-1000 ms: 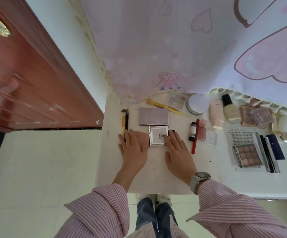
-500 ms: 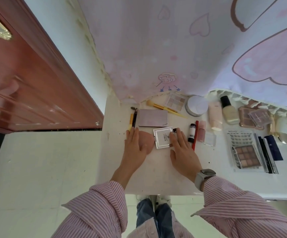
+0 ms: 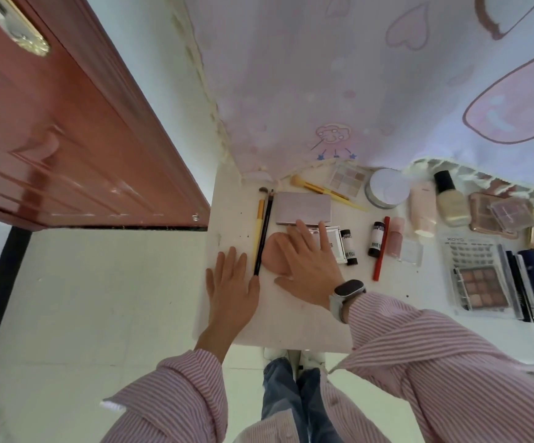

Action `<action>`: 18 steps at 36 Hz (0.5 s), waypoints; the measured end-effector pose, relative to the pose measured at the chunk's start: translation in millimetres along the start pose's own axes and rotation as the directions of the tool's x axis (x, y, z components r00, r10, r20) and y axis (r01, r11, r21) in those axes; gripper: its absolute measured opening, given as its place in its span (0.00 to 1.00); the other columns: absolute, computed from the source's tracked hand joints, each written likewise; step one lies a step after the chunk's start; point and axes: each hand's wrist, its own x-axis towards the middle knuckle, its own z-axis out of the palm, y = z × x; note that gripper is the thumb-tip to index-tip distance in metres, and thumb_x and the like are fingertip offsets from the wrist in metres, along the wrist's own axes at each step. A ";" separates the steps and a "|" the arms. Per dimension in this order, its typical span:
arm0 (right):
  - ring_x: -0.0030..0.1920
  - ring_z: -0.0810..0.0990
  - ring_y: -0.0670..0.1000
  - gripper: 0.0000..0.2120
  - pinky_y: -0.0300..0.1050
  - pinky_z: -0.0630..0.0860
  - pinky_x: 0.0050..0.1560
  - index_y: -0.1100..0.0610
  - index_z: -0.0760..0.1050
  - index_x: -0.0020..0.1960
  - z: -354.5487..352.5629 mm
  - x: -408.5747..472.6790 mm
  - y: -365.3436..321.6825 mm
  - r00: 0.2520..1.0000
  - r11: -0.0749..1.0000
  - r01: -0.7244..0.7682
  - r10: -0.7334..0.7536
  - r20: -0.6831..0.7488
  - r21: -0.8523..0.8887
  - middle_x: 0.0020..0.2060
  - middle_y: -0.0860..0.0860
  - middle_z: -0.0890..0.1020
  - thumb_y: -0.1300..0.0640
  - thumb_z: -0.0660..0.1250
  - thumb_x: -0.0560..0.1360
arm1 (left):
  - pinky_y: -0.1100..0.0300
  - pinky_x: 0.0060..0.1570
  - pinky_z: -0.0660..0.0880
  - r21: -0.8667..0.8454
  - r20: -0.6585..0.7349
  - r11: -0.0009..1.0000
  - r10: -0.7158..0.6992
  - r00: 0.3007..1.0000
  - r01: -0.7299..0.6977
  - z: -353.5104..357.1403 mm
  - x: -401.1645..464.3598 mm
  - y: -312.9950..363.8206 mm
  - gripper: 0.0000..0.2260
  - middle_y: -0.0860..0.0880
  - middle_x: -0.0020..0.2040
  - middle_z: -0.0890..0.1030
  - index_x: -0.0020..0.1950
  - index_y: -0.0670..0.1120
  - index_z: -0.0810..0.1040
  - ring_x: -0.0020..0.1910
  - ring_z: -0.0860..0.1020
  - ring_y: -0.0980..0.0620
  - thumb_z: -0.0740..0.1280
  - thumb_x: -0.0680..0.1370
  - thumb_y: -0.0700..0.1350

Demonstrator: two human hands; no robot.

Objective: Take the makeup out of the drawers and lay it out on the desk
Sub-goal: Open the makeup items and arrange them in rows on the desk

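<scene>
**Hands shifted left across worktop**

Moved since earlier frame: both hands slid left. L hand (image 3: 232,284), formerly on the sponge, now flat on bare worktop (image 3: 291,324) at approx 7 o'clock of the pink sponge (image 3: 275,252), fingers straight, holding nothing, thumb side just beside lower tip of black pencil (image 3: 264,233). R hand (image 3: 310,262), formerly by the white compact's right edge, now spread over sponge's right part and left part of white compact (image 3: 334,243); fingers straight, gripping nothing, fingertips reaching near edge of mauve palette (image 3: 304,207). Smartwatch (image 3: 343,294) on R wrist.

Makeup laid out on worktop. Yellow-handled brush (image 3: 258,223) alongside black pencil, at 9 o'clock of mauve palette. Small black tube (image 3: 348,247) touching compact's right side. Second black tube (image 3: 376,239) and red pencil (image 3: 381,247) side by side at 3 o'clock of compact. Long yellow brush (image 3: 326,193) and small eyeshadow quad (image 3: 347,180) at 12–1 o'clock of mauve palette; round white jar (image 3: 387,191) farther right. Foundation bottle (image 3: 449,199), brown eyeshadow palette (image 3: 482,287) well off at 3 o'clock. Red-brown door (image 3: 51,139) at far left.
</scene>
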 end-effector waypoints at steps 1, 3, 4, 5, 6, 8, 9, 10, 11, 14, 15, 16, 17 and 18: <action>0.74 0.55 0.60 0.35 0.64 0.40 0.70 0.57 0.62 0.70 0.1 2.0 -1.3 1.000 1.000 0.003 -0.003 -0.002 -0.023 0.68 0.58 0.67 0.43 0.67 0.69 | 0.52 0.72 0.37 -0.015 0.013 1.000 0.005 1.000 -0.004 -1.2 0.0 -1.4 0.23 0.50 0.78 0.47 0.76 0.48 0.53 0.76 0.42 0.51 0.52 0.82 0.49; 0.69 0.64 0.61 0.32 0.66 0.46 0.70 0.57 0.66 0.66 2.7 3.9 -2.6 1.000 0.999 0.008 -0.009 -0.028 -0.052 0.61 0.58 0.74 0.45 0.69 0.66 | 0.54 0.72 0.37 -0.059 0.024 0.998 0.008 1.000 -0.007 -3.0 1.0 -1.8 0.22 0.51 0.78 0.47 0.76 0.49 0.55 0.76 0.42 0.52 0.53 0.82 0.48; 0.66 0.68 0.61 0.32 0.66 0.50 0.69 0.57 0.68 0.64 3.3 3.6 -3.2 0.999 0.999 0.007 -0.010 -0.049 -0.048 0.57 0.57 0.76 0.46 0.70 0.64 | 0.54 0.72 0.37 -0.083 0.030 0.997 0.004 1.000 -0.002 -4.1 1.7 -1.6 0.22 0.51 0.77 0.47 0.75 0.49 0.56 0.76 0.42 0.53 0.53 0.82 0.49; 0.62 0.71 0.60 0.31 0.66 0.53 0.69 0.57 0.68 0.62 3.1 2.3 -3.7 0.997 0.999 0.005 -0.008 -0.075 -0.032 0.54 0.56 0.76 0.46 0.70 0.62 | 0.55 0.71 0.37 -0.110 0.037 0.994 -0.006 0.999 0.010 -5.2 2.8 -1.2 0.21 0.51 0.77 0.48 0.75 0.49 0.57 0.76 0.42 0.53 0.54 0.82 0.49; 0.59 0.72 0.59 0.31 0.66 0.56 0.68 0.56 0.68 0.62 1.6 0.2 -4.1 0.995 1.000 0.005 -0.005 -0.102 -0.001 0.53 0.55 0.76 0.46 0.69 0.61 | 0.55 0.71 0.37 -0.142 0.042 0.990 -0.018 0.999 0.024 -5.9 4.1 -0.7 0.21 0.51 0.77 0.49 0.75 0.49 0.59 0.76 0.43 0.53 0.55 0.82 0.49; 0.58 0.71 0.58 0.31 0.64 0.63 0.67 0.55 0.66 0.63 -3.3 -6.9 -4.2 0.987 0.991 0.023 -0.002 -0.161 0.128 0.55 0.55 0.74 0.46 0.67 0.62 | 0.56 0.71 0.38 -0.248 0.033 0.967 -0.047 0.998 0.054 -8.4 6.2 1.3 0.19 0.51 0.77 0.53 0.73 0.49 0.63 0.76 0.45 0.53 0.56 0.81 0.47; 0.59 0.69 0.56 0.32 0.61 0.66 0.65 0.54 0.65 0.64 -7.3 -11.5 -3.7 0.980 0.977 0.040 0.003 -0.199 0.209 0.57 0.55 0.73 0.46 0.66 0.64 | 0.55 0.72 0.41 -0.329 0.002 0.942 -0.074 0.997 0.071 -9.9 6.0 2.7 0.18 0.50 0.76 0.57 0.71 0.48 0.66 0.76 0.48 0.51 0.58 0.81 0.46; 0.60 0.67 0.54 0.32 0.56 0.67 0.64 0.54 0.64 0.66 -12.8 -16.2 -3.3 0.973 0.956 0.050 0.017 -0.228 0.288 0.60 0.54 0.72 0.46 0.67 0.65 | 0.54 0.73 0.45 -0.418 -0.048 0.905 -0.109 0.993 0.080 -11.8 5.0 4.6 0.17 0.49 0.74 0.62 0.69 0.46 0.69 0.75 0.51 0.50 0.59 0.80 0.44; 0.62 0.65 0.52 0.34 0.50 0.66 0.64 0.54 0.63 0.69 -19.7 -20.9 -2.8 0.969 0.929 0.053 0.041 -0.242 0.367 0.62 0.53 0.71 0.47 0.69 0.66 | 0.53 0.73 0.51 -0.496 -0.107 0.865 -0.147 0.983 0.076 -14.6 3.2 7.1 0.15 0.47 0.71 0.67 0.67 0.45 0.72 0.74 0.56 0.47 0.60 0.80 0.42; 0.63 0.64 0.48 0.40 0.43 0.63 0.63 0.53 0.58 0.73 -43.8 -33.8 -2.1 0.966 0.826 0.036 0.115 -0.231 0.563 0.65 0.49 0.67 0.49 0.73 0.67 | 0.55 0.64 0.67 -0.699 -0.149 0.714 -0.203 0.968 0.042 -33.5 -4.3 22.1 0.11 0.48 0.62 0.77 0.61 0.47 0.77 0.63 0.71 0.50 0.61 0.80 0.43; 0.63 0.64 0.47 0.41 0.43 0.64 0.62 0.52 0.56 0.73 -49.8 -36.6 -1.1 0.968 0.807 0.034 0.119 -0.219 0.590 0.65 0.49 0.67 0.48 0.74 0.67 | 0.58 0.60 0.70 -0.787 -0.047 0.611 -0.194 0.980 0.084 -43.0 -6.6 30.1 0.10 0.49 0.60 0.78 0.59 0.48 0.77 0.59 0.74 0.53 0.60 0.80 0.44; 0.63 0.64 0.47 0.42 0.44 0.64 0.63 0.52 0.55 0.74 -55.3 -38.7 0.0 0.972 0.803 0.034 0.112 -0.207 0.596 0.65 0.49 0.67 0.47 0.74 0.67 | 0.59 0.56 0.72 -0.864 0.084 0.482 -0.142 0.986 0.143 -52.3 -8.5 38.8 0.11 0.49 0.58 0.79 0.58 0.48 0.78 0.56 0.76 0.54 0.59 0.81 0.46; 0.63 0.64 0.47 0.43 0.44 0.64 0.63 0.51 0.54 0.74 -60.3 -40.0 1.5 0.975 0.807 0.038 0.098 -0.197 0.589 0.65 0.50 0.67 0.46 0.74 0.67 | 0.59 0.53 0.74 -0.910 0.211 0.353 -0.058 0.976 0.218 -59.6 -8.8 45.9 0.12 0.48 0.57 0.81 0.58 0.48 0.78 0.54 0.78 0.53 0.58 0.81 0.49; 0.63 0.64 0.47 0.44 0.45 0.64 0.64 0.50 0.52 0.74 -65.5 -41.3 2.5 0.979 0.816 0.041 0.083 -0.188 0.577 0.66 0.50 0.67 0.45 0.74 0.66 | 0.58 0.50 0.75 -0.927 0.308 0.238 0.038 0.951 0.291 -65.7 -8.7 51.9 0.15 0.47 0.56 0.81 0.59 0.47 0.78 0.54 0.79 0.51 0.58 0.80 0.53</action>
